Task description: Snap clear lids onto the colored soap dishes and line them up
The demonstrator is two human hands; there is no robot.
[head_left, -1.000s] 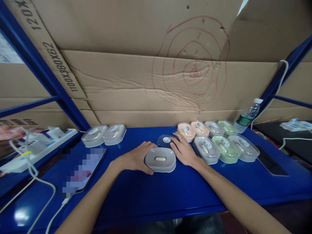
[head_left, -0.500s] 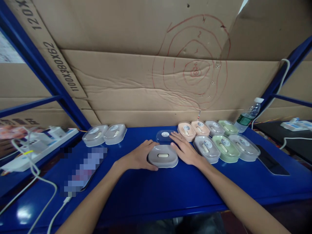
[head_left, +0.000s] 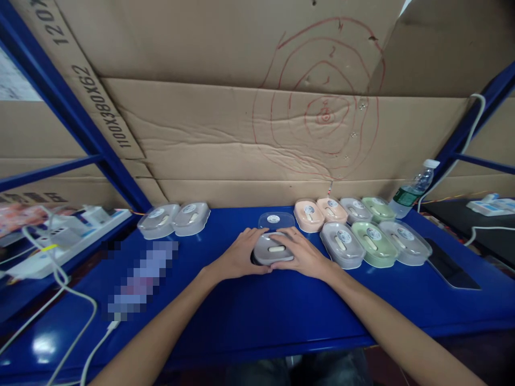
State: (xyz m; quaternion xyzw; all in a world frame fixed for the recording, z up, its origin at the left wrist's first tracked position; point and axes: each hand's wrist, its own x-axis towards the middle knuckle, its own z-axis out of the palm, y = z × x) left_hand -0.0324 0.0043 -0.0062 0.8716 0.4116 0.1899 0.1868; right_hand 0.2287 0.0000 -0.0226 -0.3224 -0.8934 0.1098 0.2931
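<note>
A grey oval box (head_left: pixel 275 249) with a pale handle piece on top is between my two hands, over the blue table. My left hand (head_left: pixel 243 254) wraps round its left side, thumb at the front edge. Round its right side curls my right hand (head_left: pixel 301 254), fingers on the top and far edge, thumb in front. Just behind lies a clear lid (head_left: pixel 276 219) with a round white sticker. To the right, two peach boxes (head_left: pixel 309 215), two green ones (head_left: pixel 374 244) and several grey ones (head_left: pixel 343 245) stand in two rows under clear lids.
Two lidded grey boxes (head_left: pixel 191 219) stand at the back left. A blurred-out phone (head_left: pixel 140 279) with a cable lies at left, near a power strip (head_left: pixel 72 244). At right are a dark phone (head_left: pixel 453 265) and a bottle (head_left: pixel 412 190). Cardboard (head_left: pixel 209 128) backs the blue table (head_left: pixel 265 316).
My right hand has come back from the clear lid and closed round the right side of the grey box. The box has shifted slightly right and away from me.
</note>
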